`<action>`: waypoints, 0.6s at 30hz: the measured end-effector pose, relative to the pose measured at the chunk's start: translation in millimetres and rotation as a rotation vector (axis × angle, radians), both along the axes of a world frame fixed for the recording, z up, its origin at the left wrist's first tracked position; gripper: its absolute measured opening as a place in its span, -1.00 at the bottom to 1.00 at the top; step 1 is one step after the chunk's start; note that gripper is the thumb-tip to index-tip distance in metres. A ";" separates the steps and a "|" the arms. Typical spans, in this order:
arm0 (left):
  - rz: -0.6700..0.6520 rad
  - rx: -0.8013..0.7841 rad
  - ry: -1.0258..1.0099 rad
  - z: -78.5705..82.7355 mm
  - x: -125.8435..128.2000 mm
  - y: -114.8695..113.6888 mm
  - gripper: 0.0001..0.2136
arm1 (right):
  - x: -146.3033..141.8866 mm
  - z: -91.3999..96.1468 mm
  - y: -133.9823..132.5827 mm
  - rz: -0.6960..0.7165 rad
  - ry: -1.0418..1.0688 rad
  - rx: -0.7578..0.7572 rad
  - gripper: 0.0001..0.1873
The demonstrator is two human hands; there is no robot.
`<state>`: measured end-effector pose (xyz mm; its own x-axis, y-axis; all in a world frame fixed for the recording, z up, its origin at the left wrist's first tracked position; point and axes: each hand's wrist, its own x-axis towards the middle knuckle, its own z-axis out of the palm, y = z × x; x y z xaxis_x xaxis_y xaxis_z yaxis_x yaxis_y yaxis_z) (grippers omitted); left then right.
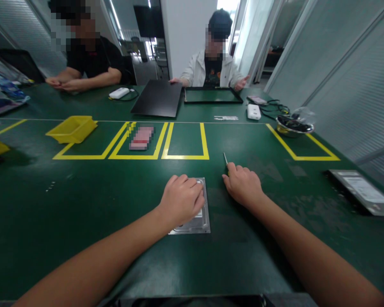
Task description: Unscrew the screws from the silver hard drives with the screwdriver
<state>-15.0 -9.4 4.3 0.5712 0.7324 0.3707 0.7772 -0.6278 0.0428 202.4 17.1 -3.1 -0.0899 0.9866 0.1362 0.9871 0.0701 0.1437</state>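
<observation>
A silver hard drive (205, 215) lies flat on the green table in front of me. My left hand (182, 198) rests over it, hiding much of its upper left part. The fingers of that hand are curled in, and whatever they may hold is hidden. To the right of the drive, my right hand (243, 183) is closed around a screwdriver (225, 158). Its thin metal shaft points away from me, and most of the handle is covered by my fingers.
Yellow tape (185, 157) marks areas on the table (115, 256). A yellow bin (72, 130) and a pink, blurred item (142, 138) lie beyond my left hand. Small screws (50, 186) are far left. Another drive (365, 192) and a bowl (294, 128) are right. Two people sit opposite.
</observation>
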 end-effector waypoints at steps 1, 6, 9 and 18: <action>-0.005 0.007 -0.003 -0.6 -0.4 0.8 -0.79 | -0.2 0.3 -0.3 0.004 0.000 -0.006 -0.68; -0.022 0.027 -0.014 -2.0 -1.1 2.9 -0.82 | 3.6 14.0 -1.9 0.011 0.027 -0.005 -0.70; -0.027 0.026 -0.017 -2.0 -1.0 3.0 -0.84 | 9.6 32.9 1.2 0.019 0.164 0.078 -0.73; -0.022 0.005 -0.083 -2.2 -0.5 3.6 -0.83 | 13.8 110.6 6.8 0.169 0.900 0.286 -0.75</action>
<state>-15.6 -5.8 2.1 0.5543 0.7180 0.4211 0.7572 -0.6450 0.1031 216.2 23.9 107.5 0.0281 0.8891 0.4568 0.7157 0.3010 -0.6302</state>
